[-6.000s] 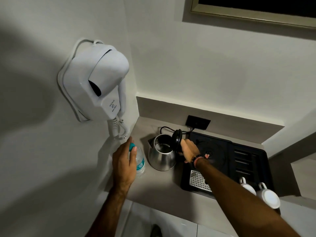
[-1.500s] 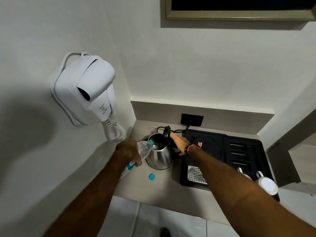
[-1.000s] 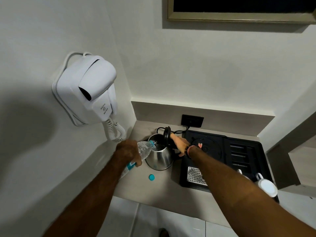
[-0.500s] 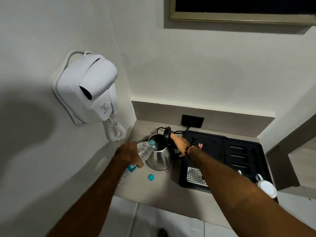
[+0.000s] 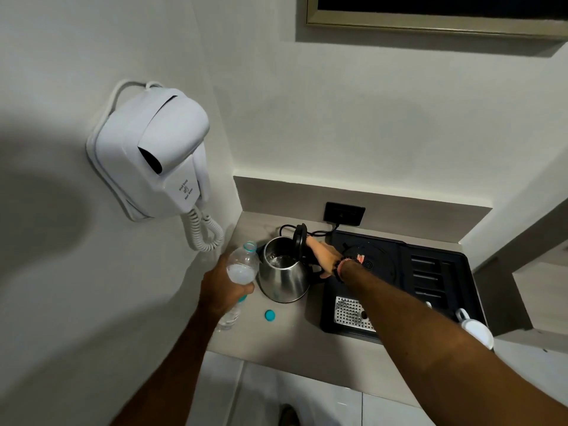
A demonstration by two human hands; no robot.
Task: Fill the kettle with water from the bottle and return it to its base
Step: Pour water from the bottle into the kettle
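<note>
A steel kettle (image 5: 284, 279) stands on the grey counter (image 5: 289, 336), off its base, with its black lid (image 5: 299, 238) tipped up and water visible inside. My right hand (image 5: 322, 256) grips the kettle's handle on its right side. My left hand (image 5: 222, 287) holds a clear plastic bottle (image 5: 242, 265) just left of the kettle, neck raised and clear of the rim. The bottle's blue cap (image 5: 270, 315) lies on the counter in front of the kettle. The round kettle base (image 5: 373, 262) sits on the black tray to the right.
The black tray (image 5: 436, 272) also carries a metal drip grate (image 5: 350, 312) and white cups (image 5: 475, 329) at its right end. A wall socket (image 5: 345, 213) with the kettle's cord is behind. A white wall hair dryer (image 5: 153, 155) with coiled cord hangs at left.
The bottle's neck was tipped over the kettle's opening; now my left hand has swung it back and more upright, away from the rim. Six seconds ago the bottle stood capped on the counter.
</note>
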